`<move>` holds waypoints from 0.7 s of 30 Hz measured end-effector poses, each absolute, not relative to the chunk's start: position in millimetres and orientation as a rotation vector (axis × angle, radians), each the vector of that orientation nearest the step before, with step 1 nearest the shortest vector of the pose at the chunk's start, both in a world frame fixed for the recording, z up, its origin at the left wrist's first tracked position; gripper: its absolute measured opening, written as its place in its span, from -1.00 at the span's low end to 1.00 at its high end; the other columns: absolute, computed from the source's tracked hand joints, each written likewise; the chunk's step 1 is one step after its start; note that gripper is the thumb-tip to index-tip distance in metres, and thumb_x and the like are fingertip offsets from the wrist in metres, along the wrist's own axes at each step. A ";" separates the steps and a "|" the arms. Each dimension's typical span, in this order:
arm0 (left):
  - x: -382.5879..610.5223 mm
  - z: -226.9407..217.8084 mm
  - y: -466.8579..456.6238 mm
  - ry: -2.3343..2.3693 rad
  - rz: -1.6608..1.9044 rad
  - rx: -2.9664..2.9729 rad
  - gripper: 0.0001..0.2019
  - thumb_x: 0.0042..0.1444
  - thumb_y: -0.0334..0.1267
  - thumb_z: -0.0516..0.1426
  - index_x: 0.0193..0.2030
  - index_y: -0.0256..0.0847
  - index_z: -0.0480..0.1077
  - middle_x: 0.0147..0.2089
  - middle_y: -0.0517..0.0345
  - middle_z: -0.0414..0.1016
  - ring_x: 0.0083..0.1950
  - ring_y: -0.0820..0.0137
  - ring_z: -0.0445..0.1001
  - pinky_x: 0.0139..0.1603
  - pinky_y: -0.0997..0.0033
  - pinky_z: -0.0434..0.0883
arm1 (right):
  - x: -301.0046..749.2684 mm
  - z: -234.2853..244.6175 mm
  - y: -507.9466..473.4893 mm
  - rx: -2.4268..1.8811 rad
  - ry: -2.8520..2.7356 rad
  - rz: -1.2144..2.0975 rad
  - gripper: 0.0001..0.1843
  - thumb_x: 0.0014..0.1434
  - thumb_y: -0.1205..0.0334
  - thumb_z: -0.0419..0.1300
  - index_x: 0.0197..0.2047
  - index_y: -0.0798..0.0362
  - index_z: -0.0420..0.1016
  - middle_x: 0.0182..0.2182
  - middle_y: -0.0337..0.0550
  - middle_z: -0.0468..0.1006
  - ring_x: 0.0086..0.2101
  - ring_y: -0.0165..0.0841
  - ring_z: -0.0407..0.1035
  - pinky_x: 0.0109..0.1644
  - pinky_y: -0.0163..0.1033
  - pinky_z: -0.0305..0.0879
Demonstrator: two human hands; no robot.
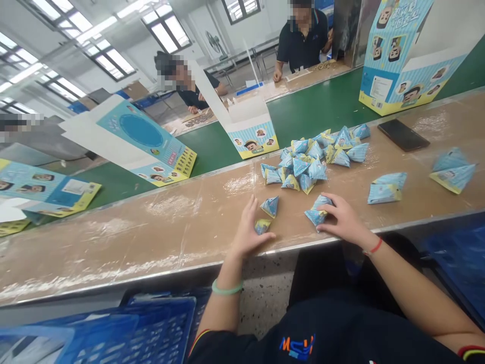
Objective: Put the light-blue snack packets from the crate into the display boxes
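Observation:
My left hand (248,231) rests on the brown tabletop with thumb and fingers spread. Within its curve lie two small pyramid-shaped packets, a yellow-and-blue packet (262,226) by the palm and a blue packet (270,206) just beyond the fingers. To the right, my right hand (340,218) has its fingers and thumb closed around blue striped pyramid packets (316,216), seemingly two together. Behind both hands sits a heap of similar packets (303,164). Two larger-looking packets, a striped packet (386,188) and a blurred packet (452,172), lie to the right.
A dark phone (403,135) lies right of the heap. Open printed boxes stand along the green belt (212,151), including a small box (253,136) and a tall box (397,76). Blue crates (159,328) sit below the table edge. Co-workers sit across the belt.

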State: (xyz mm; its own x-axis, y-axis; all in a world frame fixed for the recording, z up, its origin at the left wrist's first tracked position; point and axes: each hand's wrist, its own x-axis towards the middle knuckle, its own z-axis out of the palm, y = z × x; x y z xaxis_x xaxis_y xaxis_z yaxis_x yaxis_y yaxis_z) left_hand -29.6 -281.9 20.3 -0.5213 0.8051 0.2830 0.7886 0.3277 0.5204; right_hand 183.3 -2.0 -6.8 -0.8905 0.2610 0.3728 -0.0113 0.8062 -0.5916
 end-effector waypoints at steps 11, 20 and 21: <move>-52.2 21.5 -230.2 2.480 0.893 1.509 -0.72 0.08 -0.13 0.26 -0.07 -0.13 0.54 0.16 -0.07 0.41 0.25 0.13 0.41 0.34 -0.01 0.33 | 180.8 -14.0 -4.8 -0.192 -2.484 0.912 -0.59 0.00 0.06 0.48 -0.08 -0.01 0.61 0.23 0.14 0.39 0.17 0.06 0.35 0.21 0.21 0.34; -68.4 27.6 -256.7 2.988 0.973 1.090 -0.54 0.15 0.01 0.19 0.15 -0.09 0.44 0.43 -0.15 0.17 0.47 -0.05 0.15 0.44 -0.19 0.18 | 180.1 -15.7 -7.5 -0.249 -2.376 0.911 -0.62 0.00 0.05 0.48 -0.14 -0.01 0.59 0.18 0.12 0.41 0.17 0.05 0.33 0.21 0.26 0.33; -70.8 37.2 -249.8 3.029 0.994 1.097 -0.51 0.17 0.02 0.18 0.19 -0.08 0.41 0.46 -0.15 0.12 0.50 -0.05 0.10 0.45 -0.19 0.16 | 179.9 -15.5 -7.5 -0.251 -2.377 0.916 -0.62 0.00 0.05 0.48 -0.13 -0.01 0.59 0.18 0.12 0.41 0.17 0.05 0.32 0.21 0.26 0.32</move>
